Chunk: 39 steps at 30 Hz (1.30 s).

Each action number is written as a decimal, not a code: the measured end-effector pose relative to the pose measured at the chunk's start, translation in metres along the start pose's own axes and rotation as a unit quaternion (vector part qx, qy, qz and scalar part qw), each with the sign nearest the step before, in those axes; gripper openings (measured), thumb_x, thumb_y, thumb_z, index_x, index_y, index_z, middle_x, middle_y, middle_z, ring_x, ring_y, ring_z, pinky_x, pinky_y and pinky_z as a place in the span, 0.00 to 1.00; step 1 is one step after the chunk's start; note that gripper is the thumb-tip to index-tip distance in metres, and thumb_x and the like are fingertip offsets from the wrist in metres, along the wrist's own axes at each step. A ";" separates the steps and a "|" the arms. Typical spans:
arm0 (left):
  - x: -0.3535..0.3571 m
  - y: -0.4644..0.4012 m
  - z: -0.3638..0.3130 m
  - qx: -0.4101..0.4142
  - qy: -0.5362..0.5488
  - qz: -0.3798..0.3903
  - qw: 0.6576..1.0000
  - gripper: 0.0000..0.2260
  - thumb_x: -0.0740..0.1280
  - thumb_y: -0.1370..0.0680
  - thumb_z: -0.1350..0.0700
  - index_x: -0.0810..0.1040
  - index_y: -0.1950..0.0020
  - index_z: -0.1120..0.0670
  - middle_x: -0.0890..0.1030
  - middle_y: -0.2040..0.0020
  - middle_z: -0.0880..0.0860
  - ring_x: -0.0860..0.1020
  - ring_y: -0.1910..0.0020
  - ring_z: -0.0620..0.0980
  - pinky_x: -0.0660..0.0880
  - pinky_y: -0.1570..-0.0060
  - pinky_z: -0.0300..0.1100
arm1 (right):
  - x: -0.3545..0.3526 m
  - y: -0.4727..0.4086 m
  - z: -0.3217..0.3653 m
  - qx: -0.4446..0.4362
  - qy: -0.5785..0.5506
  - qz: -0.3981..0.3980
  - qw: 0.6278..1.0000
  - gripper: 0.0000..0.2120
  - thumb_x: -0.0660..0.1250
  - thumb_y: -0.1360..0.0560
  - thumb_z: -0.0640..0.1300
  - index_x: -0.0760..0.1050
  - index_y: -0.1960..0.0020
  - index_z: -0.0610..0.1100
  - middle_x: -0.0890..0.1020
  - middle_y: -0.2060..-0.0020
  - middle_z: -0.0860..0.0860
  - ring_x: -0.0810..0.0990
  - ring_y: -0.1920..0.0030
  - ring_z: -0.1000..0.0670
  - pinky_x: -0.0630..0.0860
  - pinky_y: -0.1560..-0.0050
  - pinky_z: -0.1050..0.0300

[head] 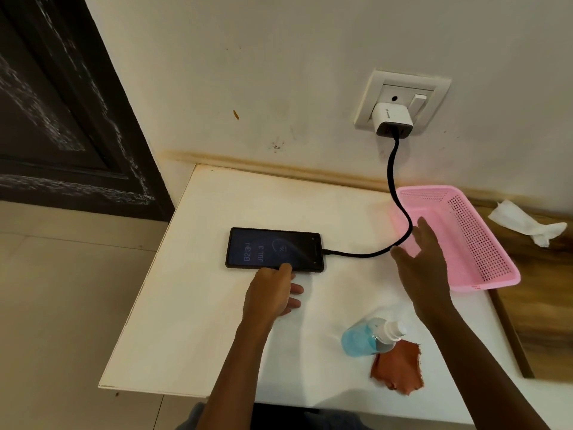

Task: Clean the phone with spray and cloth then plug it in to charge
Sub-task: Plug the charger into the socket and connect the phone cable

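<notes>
A black phone [274, 249] lies flat on the white table [192, 305] with its screen lit. A black cable [393, 187] is plugged into its right end and runs up to a white charger [392, 119] in the wall socket [403, 100]. My left hand [273, 293] rests by the phone's near edge, one fingertip touching it, the other fingers spread. My right hand [424, 265] hovers open above the table beside the cable, holding nothing. A spray bottle with blue liquid [369, 336] lies on its side near the front edge, touching a rust-red cloth [398, 367].
An empty pink plastic basket [483, 243] stands right of my right hand, against the wall. A crumpled white tissue [527, 225] lies on the wooden surface [548, 305] further right. A dark door [62, 103] is at the left, tiled floor below it.
</notes>
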<state>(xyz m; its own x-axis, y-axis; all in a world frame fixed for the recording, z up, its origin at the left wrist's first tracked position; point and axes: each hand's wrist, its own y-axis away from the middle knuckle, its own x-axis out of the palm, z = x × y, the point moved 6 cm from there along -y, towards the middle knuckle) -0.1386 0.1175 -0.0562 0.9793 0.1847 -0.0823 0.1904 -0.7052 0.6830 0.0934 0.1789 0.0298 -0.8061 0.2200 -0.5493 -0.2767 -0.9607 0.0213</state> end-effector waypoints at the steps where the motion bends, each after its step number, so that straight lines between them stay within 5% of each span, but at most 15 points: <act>1: 0.001 -0.001 -0.001 0.004 0.000 0.003 1.000 0.12 0.56 0.18 0.50 0.76 0.52 0.54 0.82 0.63 0.49 0.80 0.67 0.49 0.73 0.70 0.37 | 0.002 0.000 0.000 0.000 -0.006 0.004 1.000 0.33 0.65 0.25 0.35 0.55 0.25 0.47 0.63 0.27 0.49 0.61 0.28 0.48 0.59 0.28 0.46; 7: 0.005 -0.003 -0.005 0.019 -0.016 0.014 1.000 0.12 0.55 0.17 0.52 0.74 0.41 0.56 0.81 0.56 0.50 0.80 0.68 0.48 0.74 0.70 0.34 | 0.006 0.000 -0.002 0.015 -0.003 0.029 0.999 0.36 0.61 0.27 0.29 0.52 0.25 0.50 0.60 0.26 0.50 0.61 0.28 0.48 0.59 0.29 0.45; 14: 0.005 -0.002 -0.006 0.070 -0.063 -0.013 0.995 0.13 0.56 0.18 0.52 0.73 0.40 0.57 0.81 0.54 0.53 0.80 0.67 0.51 0.78 0.55 0.44 | 0.004 0.001 -0.005 0.021 -0.011 0.042 0.999 0.38 0.60 0.28 0.27 0.51 0.25 0.52 0.59 0.26 0.52 0.64 0.29 0.48 0.63 0.31 0.41; 21: 0.005 0.002 -0.007 0.069 -0.053 -0.021 0.996 0.13 0.57 0.18 0.53 0.74 0.41 0.60 0.81 0.52 0.57 0.81 0.60 0.57 0.78 0.50 0.49 | -0.007 0.010 -0.008 0.028 -0.048 0.006 0.998 0.33 0.62 0.26 0.30 0.57 0.27 0.51 0.64 0.29 0.53 0.71 0.39 0.53 0.69 0.45 0.55; 27: 0.007 0.016 -0.011 0.127 -0.101 -0.058 0.985 0.14 0.57 0.18 0.53 0.76 0.42 0.60 0.82 0.48 0.60 0.81 0.52 0.60 0.77 0.44 0.55 | -0.036 0.037 -0.012 0.021 -0.059 -0.032 0.997 0.18 0.64 0.26 0.32 0.70 0.40 0.46 0.75 0.44 0.53 0.74 0.50 0.54 0.69 0.57 0.67; 33: 0.032 0.040 -0.005 0.208 -0.214 -0.050 0.953 0.14 0.57 0.18 0.51 0.74 0.38 0.56 0.80 0.41 0.55 0.78 0.43 0.54 0.74 0.38 0.48 | -0.051 0.081 -0.045 0.050 0.019 0.022 0.998 0.11 0.64 0.25 0.36 0.74 0.45 0.48 0.77 0.44 0.50 0.74 0.47 0.51 0.72 0.46 0.58; 39: 0.039 0.064 0.008 0.237 -0.275 -0.091 0.927 0.09 0.58 0.18 0.53 0.74 0.40 0.50 0.78 0.38 0.50 0.76 0.43 0.48 0.67 0.47 0.34 | -0.040 0.103 -0.077 0.129 0.086 0.073 0.985 0.15 0.66 0.25 0.41 0.72 0.38 0.45 0.73 0.37 0.46 0.73 0.40 0.47 0.73 0.38 0.53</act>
<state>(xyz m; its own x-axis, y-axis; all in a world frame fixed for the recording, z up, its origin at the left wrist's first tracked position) -0.0876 0.0743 -0.0219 0.7892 0.0450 -0.6124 0.2367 -0.9426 0.2357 0.1371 0.0581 -0.0104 -0.7524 0.0285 -0.6581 -0.3053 -0.9004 0.3100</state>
